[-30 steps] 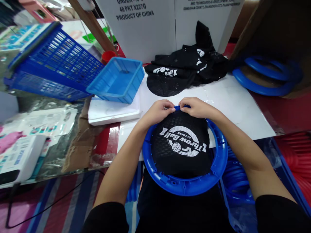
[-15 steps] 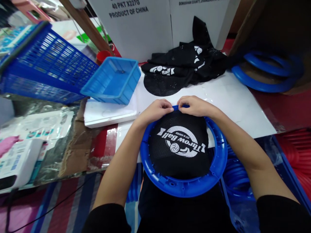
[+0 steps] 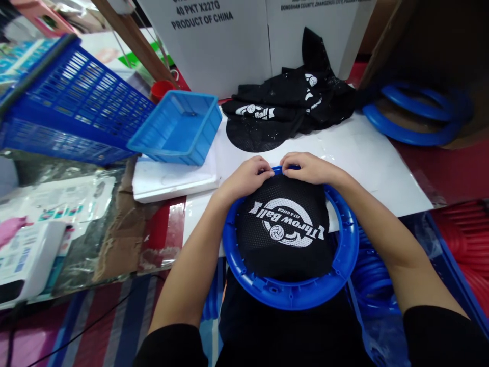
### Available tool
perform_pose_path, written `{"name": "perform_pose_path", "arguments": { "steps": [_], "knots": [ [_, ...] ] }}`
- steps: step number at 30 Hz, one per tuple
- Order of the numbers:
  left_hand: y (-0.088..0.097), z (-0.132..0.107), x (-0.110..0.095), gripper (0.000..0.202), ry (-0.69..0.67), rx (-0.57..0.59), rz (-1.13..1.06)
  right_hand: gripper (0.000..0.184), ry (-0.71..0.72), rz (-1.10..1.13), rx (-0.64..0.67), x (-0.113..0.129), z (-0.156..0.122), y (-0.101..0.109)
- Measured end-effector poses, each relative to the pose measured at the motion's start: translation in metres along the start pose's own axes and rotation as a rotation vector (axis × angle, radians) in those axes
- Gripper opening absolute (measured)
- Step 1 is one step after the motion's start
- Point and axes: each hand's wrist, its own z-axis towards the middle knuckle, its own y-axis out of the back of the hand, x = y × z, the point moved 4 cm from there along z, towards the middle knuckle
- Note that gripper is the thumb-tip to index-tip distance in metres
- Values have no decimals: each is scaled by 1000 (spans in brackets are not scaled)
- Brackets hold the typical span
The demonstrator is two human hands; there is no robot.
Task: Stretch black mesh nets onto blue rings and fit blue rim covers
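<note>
A blue plastic ring (image 3: pixel 294 297) lies flat before me, its near side over my lap and its far side on the white table sheet. Across its opening stretches a round black mesh cloth (image 3: pixel 260 255) printed "Throw Ball" in white. At the far rim, my left hand (image 3: pixel 254 176) pinches the mesh edge against the ring, fingers closed. Close on its right, my right hand (image 3: pixel 303 167) does the same with bent, closed fingers. A short stretch of blue rim shows between the two hands. Fingertips hide the exact spot where cloth meets ring.
More black mesh cloths (image 3: pixel 290 109) lie heaped beyond the ring. A light blue tray (image 3: pixel 171 135) rests on white foam (image 3: pixel 171 183), beside a blue basket (image 3: pixel 87 97). Blue rings (image 3: pixel 412 125) sit at the far right; red rings (image 3: pixel 466 244) fill a crate at right.
Both hands keep their pinch at the far rim. The ring and mesh have shifted very slightly to the right in view.
</note>
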Motion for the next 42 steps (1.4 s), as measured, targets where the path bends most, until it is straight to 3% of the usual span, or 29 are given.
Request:
{"name": "perform_pose_path", "arguments": {
  "steps": [6, 11, 16, 23, 28, 31, 35, 39, 42],
  "knots": [
    [-1, 0, 3, 15, -93, 1, 79, 10, 29, 4, 4, -2, -1, 1],
    [5, -8, -7, 20, -226, -72, 10, 11, 46, -14, -29, -2, -2, -1],
    [1, -19, -17, 16, -355, -41, 88, 14, 120, -1, -169, 2, -10, 7],
    [-3, -27, -20, 25, -225, -47, 354, 16, 189, -61, -46, 7, -20, 11],
    [8, -30, -22, 26, 65, -100, 581, 19, 171, -140, -247, 6, -29, 35],
    [12, -31, -21, 23, 161, -76, 604, 21, 131, -224, -347, 1, -38, 51],
    [18, -34, -15, 23, 195, 3, 503, 29, 24, -224, -234, -6, -47, 62],
    [21, -37, -8, 53, 198, 185, 361, 37, -46, -168, -173, -10, -56, 71],
    [20, -32, -12, 45, 70, 41, 404, 33, -141, -130, -11, -18, -59, 69]
  ]
}}
